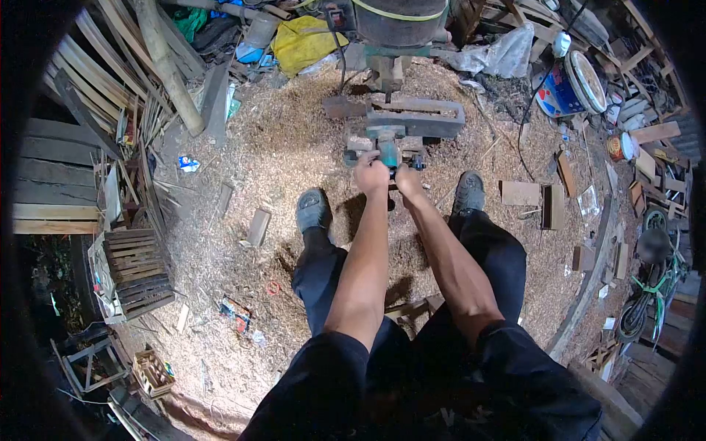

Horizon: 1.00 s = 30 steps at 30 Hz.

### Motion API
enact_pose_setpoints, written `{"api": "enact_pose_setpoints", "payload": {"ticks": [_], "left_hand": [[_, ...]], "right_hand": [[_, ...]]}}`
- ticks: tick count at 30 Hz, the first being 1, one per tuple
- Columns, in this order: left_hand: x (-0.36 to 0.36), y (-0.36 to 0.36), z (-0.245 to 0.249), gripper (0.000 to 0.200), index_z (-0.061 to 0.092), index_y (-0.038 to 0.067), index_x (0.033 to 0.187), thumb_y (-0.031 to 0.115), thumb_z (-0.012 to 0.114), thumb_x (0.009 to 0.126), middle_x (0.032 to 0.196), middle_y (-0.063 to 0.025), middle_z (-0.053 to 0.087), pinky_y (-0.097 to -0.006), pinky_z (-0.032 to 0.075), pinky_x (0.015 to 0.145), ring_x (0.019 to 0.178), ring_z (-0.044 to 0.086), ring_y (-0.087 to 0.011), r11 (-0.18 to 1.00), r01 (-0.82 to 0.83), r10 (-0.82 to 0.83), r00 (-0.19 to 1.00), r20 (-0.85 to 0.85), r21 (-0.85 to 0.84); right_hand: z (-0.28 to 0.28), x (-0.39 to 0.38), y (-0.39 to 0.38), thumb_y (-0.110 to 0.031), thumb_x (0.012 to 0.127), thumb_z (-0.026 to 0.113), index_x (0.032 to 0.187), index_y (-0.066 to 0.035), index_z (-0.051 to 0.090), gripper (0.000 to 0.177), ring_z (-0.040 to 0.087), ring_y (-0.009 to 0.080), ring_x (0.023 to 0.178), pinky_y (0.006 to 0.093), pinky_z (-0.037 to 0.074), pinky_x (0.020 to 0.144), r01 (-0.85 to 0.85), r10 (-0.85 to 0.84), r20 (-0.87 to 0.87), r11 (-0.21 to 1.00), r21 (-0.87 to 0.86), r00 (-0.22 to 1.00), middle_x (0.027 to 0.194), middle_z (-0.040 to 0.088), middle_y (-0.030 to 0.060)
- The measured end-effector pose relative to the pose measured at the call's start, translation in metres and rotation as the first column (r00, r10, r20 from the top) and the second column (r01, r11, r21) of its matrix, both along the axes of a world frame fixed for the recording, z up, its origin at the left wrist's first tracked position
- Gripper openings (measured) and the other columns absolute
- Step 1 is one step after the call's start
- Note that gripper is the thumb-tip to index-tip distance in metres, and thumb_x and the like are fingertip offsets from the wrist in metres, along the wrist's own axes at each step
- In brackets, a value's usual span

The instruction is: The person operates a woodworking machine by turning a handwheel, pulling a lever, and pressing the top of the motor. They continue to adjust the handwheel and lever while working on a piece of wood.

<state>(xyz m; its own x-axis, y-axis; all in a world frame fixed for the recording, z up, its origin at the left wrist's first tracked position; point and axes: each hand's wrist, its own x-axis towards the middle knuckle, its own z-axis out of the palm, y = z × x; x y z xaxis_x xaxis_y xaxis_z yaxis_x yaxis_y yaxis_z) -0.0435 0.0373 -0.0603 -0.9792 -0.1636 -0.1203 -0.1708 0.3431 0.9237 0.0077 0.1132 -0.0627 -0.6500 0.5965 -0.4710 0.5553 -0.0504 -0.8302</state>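
A green-and-grey machine vise (387, 147) stands in front of me, low over the floor, with dark metal parts at both sides. My left hand (371, 175) is at its near left side, fingers curled in against the metal; what they grip is hidden. My right hand (408, 181) is closed at the near right side, beside a black knob (418, 162); its grip is too small to make out. Just beyond lies a grey, trough-like block (434, 121) with shavings in it. Above that hangs a dark drill head (387, 77), under a large round housing (401, 26).
Wood shavings (272, 140) cover the floor around my shoes. Stacked boards (55, 176) and a slatted crate (136, 268) stand at left. At right are a blue-and-white bucket (570, 88), a cable (521, 136), wood offcuts (520, 193) and a motorbike (651, 272).
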Motion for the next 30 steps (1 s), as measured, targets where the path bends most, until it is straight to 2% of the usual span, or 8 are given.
{"api": "enact_pose_setpoints", "payload": {"ticks": [5, 12, 15, 17, 22, 24, 25, 30], "left_hand": [[0.002, 0.000, 0.036, 0.029, 0.072, 0.012, 0.090, 0.008, 0.053, 0.069, 0.094, -0.0138, 0.071, -0.0417, 0.052, 0.083, 0.089, 0.067, -0.0329, 0.970, 0.008, 0.015, 0.995, 0.095, -0.242], [-0.001, -0.001, -0.001, 0.029, 0.072, 0.010, 0.092, 0.006, 0.051, 0.072, 0.093, -0.0146, 0.071, -0.0391, 0.052, 0.085, 0.089, 0.068, -0.0312, 0.996, 0.006, -0.010, 0.999, -0.043, -0.091], [-0.015, -0.001, -0.047, 0.032, 0.072, 0.008, 0.094, 0.002, 0.048, 0.073, 0.095, -0.0124, 0.071, -0.0363, 0.051, 0.086, 0.093, 0.067, -0.0274, 0.971, -0.058, 0.044, 0.997, 0.065, 0.231], [-0.014, -0.012, -0.038, 0.039, 0.069, 0.005, 0.102, -0.004, 0.041, 0.077, 0.110, -0.0123, 0.068, -0.0355, 0.047, 0.093, 0.107, 0.062, -0.0237, 0.890, -0.081, -0.018, 0.977, 0.213, 0.448], [-0.015, -0.031, -0.046, 0.042, 0.062, 0.004, 0.116, 0.001, 0.033, 0.084, 0.123, -0.0172, 0.059, -0.0388, 0.044, 0.096, 0.116, 0.055, -0.0253, 0.798, -0.089, -0.138, 0.936, 0.325, 0.596], [-0.012, -0.030, -0.029, 0.041, 0.062, 0.004, 0.115, 0.004, 0.034, 0.085, 0.120, -0.0174, 0.060, -0.0393, 0.044, 0.096, 0.114, 0.056, -0.0256, 0.730, -0.211, -0.109, 0.903, 0.415, 0.650], [-0.014, -0.031, -0.022, 0.039, 0.061, 0.002, 0.114, 0.005, 0.037, 0.083, 0.121, -0.0177, 0.059, -0.0396, 0.042, 0.097, 0.115, 0.054, -0.0267, 0.599, -0.185, -0.243, 0.885, 0.397, 0.779], [-0.019, -0.032, -0.076, 0.038, 0.063, 0.002, 0.110, 0.010, 0.041, 0.080, 0.102, -0.0116, 0.062, -0.0386, 0.049, 0.082, 0.087, 0.059, -0.0241, 0.696, -0.216, -0.154, 0.886, 0.437, 0.684]], "right_hand": [[-0.021, 0.000, 0.006, -0.031, 0.091, 0.036, 0.100, -0.003, 0.059, 0.038, 0.064, 0.0253, 0.074, 0.0404, 0.050, 0.058, 0.236, -0.278, 0.029, 0.752, -0.615, 0.960, 0.090, 0.065, 0.0156], [-0.018, 0.008, -0.008, -0.041, 0.095, 0.025, 0.107, -0.001, 0.056, 0.052, 0.058, 0.0256, 0.073, 0.0398, 0.052, 0.071, 0.226, -0.457, 0.011, 0.419, -0.879, 0.889, 0.089, 0.062, 0.0133], [-0.019, 0.006, -0.007, -0.036, 0.094, 0.032, 0.102, 0.002, 0.057, 0.046, 0.058, 0.0247, 0.075, 0.0405, 0.049, 0.069, 0.224, -0.429, -0.077, 0.607, -0.763, 0.900, 0.090, 0.061, 0.0139], [-0.111, 0.001, 0.012, -0.028, 0.092, 0.033, 0.094, 0.004, 0.062, 0.043, 0.063, 0.0333, 0.083, 0.0467, 0.051, 0.071, 0.061, -0.078, -0.163, 0.992, -0.107, 0.983, 0.086, 0.064, 0.0238], [-0.023, 0.000, -0.006, -0.022, 0.087, 0.046, 0.091, 0.016, 0.060, 0.041, 0.059, 0.0517, 0.097, 0.0501, 0.045, 0.083, 0.273, -0.276, -0.047, 0.960, -0.060, 0.960, 0.095, 0.062, 0.0374], [-0.004, -0.006, -0.019, -0.024, 0.087, 0.052, 0.094, 0.014, 0.061, 0.040, 0.061, 0.0311, 0.082, 0.0424, 0.045, 0.078, 0.247, -0.254, -0.001, 0.939, 0.239, 0.967, 0.087, 0.065, 0.0263], [0.000, -0.011, -0.020, -0.022, 0.086, 0.053, 0.092, 0.013, 0.061, 0.036, 0.061, 0.0306, 0.079, 0.0420, 0.045, 0.076, 0.296, -0.302, -0.009, 0.927, 0.232, 0.953, 0.084, 0.065, 0.0242], [0.024, -0.006, -0.034, -0.025, 0.082, 0.055, 0.080, 0.009, 0.062, 0.035, 0.063, 0.0429, 0.087, 0.0464, 0.046, 0.078, 0.436, -0.423, -0.128, 0.895, 0.094, 0.897, 0.084, 0.064, 0.0313]]}}
